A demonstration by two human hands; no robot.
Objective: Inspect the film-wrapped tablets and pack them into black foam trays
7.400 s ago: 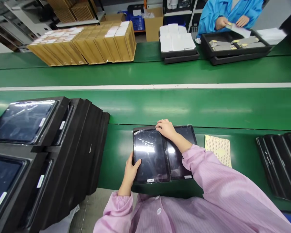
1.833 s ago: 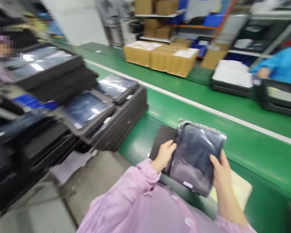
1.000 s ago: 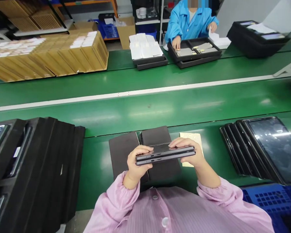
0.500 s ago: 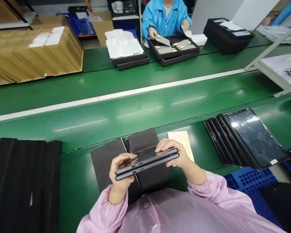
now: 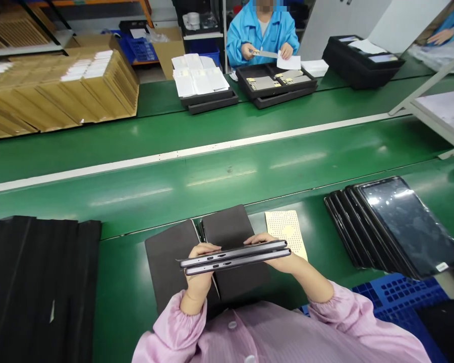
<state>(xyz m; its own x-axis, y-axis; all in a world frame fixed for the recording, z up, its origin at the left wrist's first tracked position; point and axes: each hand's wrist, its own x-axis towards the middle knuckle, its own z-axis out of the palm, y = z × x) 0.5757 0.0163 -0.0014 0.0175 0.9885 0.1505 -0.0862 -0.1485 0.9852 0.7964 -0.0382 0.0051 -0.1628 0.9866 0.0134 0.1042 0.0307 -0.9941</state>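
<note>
**Green line, bright workshop**

In front of me a long green conveyor belt point(image 5: 227, 171) runs from left to right, with a white stripe point(image 5: 174, 154) along it. Behind it, stacked cardboard boxes point(image 5: 60, 96) stand at the left. Metal shelves point(image 5: 7, 48) are at the back. A co-worker in a blue coat point(image 5: 245, 38) stands at black trays point(image 5: 283, 98). Ceiling light reflects softly on the belt.

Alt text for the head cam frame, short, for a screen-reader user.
The left hand and right hand hold two stacked tablets edge-on above two dark mats on a green bench. To the right lie fanned tablets; a person in blue works at trays opposite.
</note>
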